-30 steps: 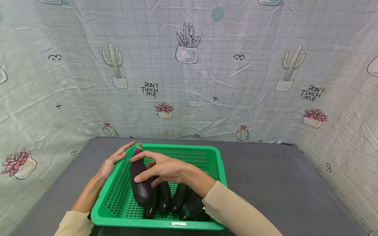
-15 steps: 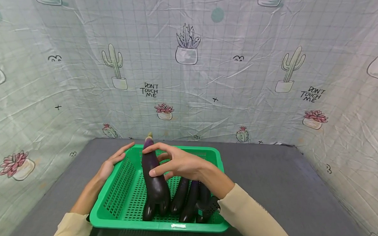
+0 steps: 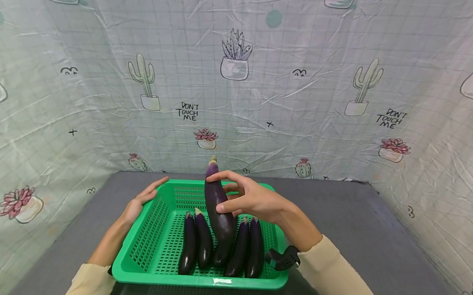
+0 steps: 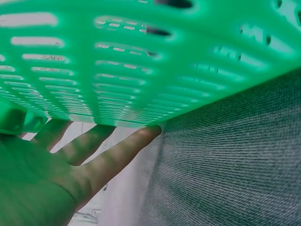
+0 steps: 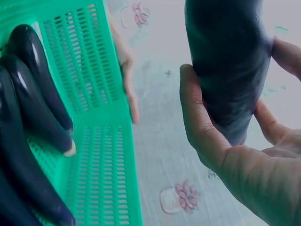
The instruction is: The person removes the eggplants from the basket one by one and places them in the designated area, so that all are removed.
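Note:
My right hand (image 3: 254,201) grips a large dark purple eggplant (image 3: 215,197), thumb on the near side and fingers around the far side. Stem up and slightly tilted, the eggplant is held over the middle of a green plastic basket (image 3: 167,279); its lower end overlaps one of the eggplants below in the head view. Several slimmer eggplants (image 3: 188,246) lie side by side in the basket. Along the basket's left side, my left hand (image 3: 136,207) rests with fingers stretched out. The left wrist view shows its fingers (image 4: 113,160) beneath the slotted wall.
The basket stands on a grey tabletop (image 3: 328,226). Behind and at both sides hangs a pale cloth (image 3: 262,100) printed with potted cacti. A black wrist strap (image 3: 283,258) on the right arm is close to the basket's right rim.
My right hand has carried the large eggplant rightward and upward, from the basket's left side to its middle. More of the eggplants beneath are visible. The left hand has stayed put.

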`<state>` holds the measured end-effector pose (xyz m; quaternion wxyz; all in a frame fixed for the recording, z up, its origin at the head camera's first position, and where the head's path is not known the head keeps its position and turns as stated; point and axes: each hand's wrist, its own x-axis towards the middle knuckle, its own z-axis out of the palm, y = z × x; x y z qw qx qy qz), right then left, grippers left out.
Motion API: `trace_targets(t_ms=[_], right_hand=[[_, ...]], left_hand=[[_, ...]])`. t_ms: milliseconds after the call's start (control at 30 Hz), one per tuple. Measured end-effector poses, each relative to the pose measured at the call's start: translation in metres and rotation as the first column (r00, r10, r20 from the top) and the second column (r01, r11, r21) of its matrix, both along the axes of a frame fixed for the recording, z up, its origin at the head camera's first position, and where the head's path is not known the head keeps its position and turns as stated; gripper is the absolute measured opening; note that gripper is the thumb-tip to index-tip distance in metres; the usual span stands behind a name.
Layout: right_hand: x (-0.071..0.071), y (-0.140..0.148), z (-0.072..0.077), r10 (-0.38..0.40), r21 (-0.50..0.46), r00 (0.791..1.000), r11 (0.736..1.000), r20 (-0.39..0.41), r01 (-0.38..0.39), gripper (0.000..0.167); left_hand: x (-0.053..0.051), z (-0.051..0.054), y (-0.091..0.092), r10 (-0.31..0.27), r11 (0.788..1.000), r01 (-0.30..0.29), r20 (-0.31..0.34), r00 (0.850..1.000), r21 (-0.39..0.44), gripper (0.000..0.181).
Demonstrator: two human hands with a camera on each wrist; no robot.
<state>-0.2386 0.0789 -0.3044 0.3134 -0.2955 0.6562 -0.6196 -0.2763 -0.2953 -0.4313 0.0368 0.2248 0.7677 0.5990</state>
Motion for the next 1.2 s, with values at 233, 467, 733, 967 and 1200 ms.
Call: trace_targets(t_ms=[233, 467, 733, 967, 1200], right_hand=[[-0.003, 0.023, 0.0, -0.022, -0.006, 1.0, 1.0, -0.022, 0.021, 0.069], [-0.003, 0.044, -0.003, -0.031, -0.018, 0.999, 0.999, -0.041, 0.03, 0.07], [-0.004, 0.066, -0.006, -0.042, -0.034, 0.996, 0.999, -0.073, 0.039, 0.069], [-0.007, 0.093, -0.012, -0.12, -0.057, 0.987, 0.992, -0.108, 0.115, 0.068], [-0.009, 0.118, -0.017, -0.202, -0.055, 0.973, 0.979, -0.11, 0.197, 0.068]], left_hand=[[0.002, -0.001, -0.001, 0.026, 0.999, -0.026, -0.017, 1.0, -0.026, 0.055], [0.004, 0.001, -0.001, 0.042, 0.999, -0.043, -0.048, 0.998, -0.031, 0.054], [0.004, 0.003, -0.003, 0.047, 0.998, -0.048, -0.031, 0.998, -0.033, 0.054], [0.003, 0.002, -0.001, 0.021, 1.0, -0.021, -0.028, 0.999, -0.02, 0.055], [0.003, 0.002, 0.0, 0.006, 1.0, -0.006, -0.021, 1.0, 0.0, 0.055]])
